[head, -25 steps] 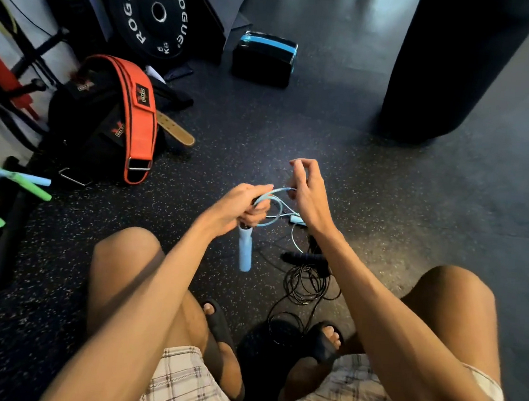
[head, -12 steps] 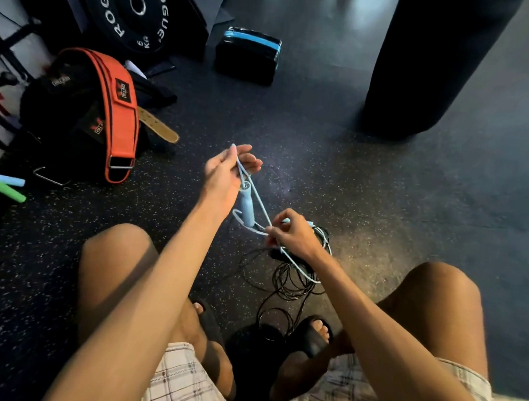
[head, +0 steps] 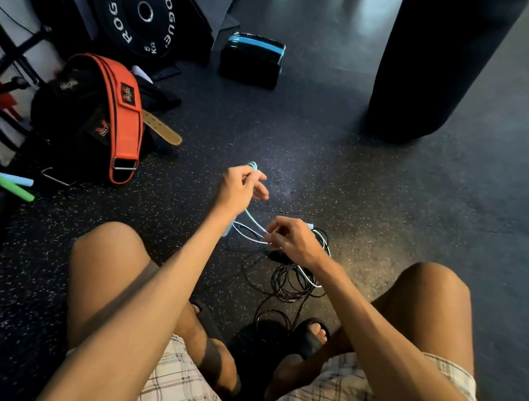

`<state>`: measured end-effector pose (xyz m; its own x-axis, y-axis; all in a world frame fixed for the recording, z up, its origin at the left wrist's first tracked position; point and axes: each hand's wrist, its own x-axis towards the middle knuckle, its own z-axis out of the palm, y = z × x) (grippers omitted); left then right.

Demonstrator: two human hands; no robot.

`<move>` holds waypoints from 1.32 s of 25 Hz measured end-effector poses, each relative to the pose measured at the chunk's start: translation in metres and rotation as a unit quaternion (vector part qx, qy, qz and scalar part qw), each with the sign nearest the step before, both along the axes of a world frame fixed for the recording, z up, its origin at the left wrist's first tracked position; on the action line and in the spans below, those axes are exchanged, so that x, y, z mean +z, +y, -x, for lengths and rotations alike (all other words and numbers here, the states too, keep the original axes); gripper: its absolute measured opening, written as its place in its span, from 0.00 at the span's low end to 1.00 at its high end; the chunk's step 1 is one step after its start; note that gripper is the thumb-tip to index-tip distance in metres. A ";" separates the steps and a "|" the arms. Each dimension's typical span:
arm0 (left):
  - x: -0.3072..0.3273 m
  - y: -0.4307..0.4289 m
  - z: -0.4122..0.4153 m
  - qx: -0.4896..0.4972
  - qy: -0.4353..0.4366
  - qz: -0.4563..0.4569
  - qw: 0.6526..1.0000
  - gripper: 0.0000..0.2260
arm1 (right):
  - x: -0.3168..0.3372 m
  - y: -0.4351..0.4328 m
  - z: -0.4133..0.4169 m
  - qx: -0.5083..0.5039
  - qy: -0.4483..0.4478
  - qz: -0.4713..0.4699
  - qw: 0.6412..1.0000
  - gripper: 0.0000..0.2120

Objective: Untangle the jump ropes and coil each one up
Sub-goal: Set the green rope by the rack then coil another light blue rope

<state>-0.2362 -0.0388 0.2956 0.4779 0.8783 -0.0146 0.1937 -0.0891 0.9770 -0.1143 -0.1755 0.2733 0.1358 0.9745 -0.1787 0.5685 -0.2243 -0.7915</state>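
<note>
A light blue jump rope (head: 252, 228) stretches in thin loops between my two hands above the floor. My left hand (head: 241, 187) is raised and closed around its cord, with a loop showing above the fingers; the blue handle is mostly hidden behind my wrist. My right hand (head: 291, 239) sits lower and pinches the cord's strands. Under my right hand a black jump rope (head: 291, 282) lies in a loose tangle on the floor, its black handle partly hidden, and its cord trails toward my feet.
An orange and black lifting belt (head: 121, 117) and a tan strap lie at the left. A black weight plate (head: 139, 10) leans at the back, beside a black and blue box (head: 253, 58). A black punching bag (head: 428, 64) stands at the right. Green and blue handles (head: 8, 184) lie far left.
My left hand lifted the blue rope up and away from me, then settled there. My right hand dropped from above the left hand to the cord near the black tangle.
</note>
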 end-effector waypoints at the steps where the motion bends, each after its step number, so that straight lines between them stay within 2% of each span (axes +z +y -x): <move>1: 0.001 -0.001 0.000 -0.024 0.044 -0.012 0.999 0.11 | 0.004 0.000 -0.002 0.001 0.002 -0.012 1.000 0.03; 4: 0.010 -0.010 0.001 -0.094 0.153 -0.036 0.983 0.12 | 0.014 0.001 -0.010 -0.009 -0.027 -0.071 0.997 0.04; 7: 0.019 -0.022 0.000 -0.171 0.186 0.013 0.968 0.15 | 0.022 0.008 -0.017 -0.038 -0.046 -0.136 0.989 0.08; 12: 0.021 -0.027 0.000 -0.215 0.075 0.199 0.953 0.15 | 0.036 0.012 -0.019 -0.110 -0.015 -0.170 0.979 0.06; 16: 0.026 -0.031 -0.002 -0.229 0.077 0.208 0.948 0.20 | 0.036 0.016 -0.026 -0.148 0.047 -0.169 0.973 0.09; 19: 0.032 -0.033 -0.007 -0.225 0.012 0.247 0.942 0.18 | 0.034 0.019 -0.029 -0.166 0.106 -0.164 0.967 0.11; 24: 0.037 -0.027 -0.010 -0.201 -0.120 0.313 0.920 0.17 | 0.017 0.021 -0.031 -0.198 0.164 -0.103 0.961 0.18; 28: 0.044 -0.012 -0.003 -0.146 -0.217 0.317 0.912 0.18 | -0.011 0.010 -0.034 -0.165 0.116 -0.023 0.979 0.20; 33: 0.050 -0.001 0.000 -0.066 -0.265 0.277 0.921 0.17 | -0.036 -0.002 -0.035 -0.135 0.047 0.058 0.988 0.11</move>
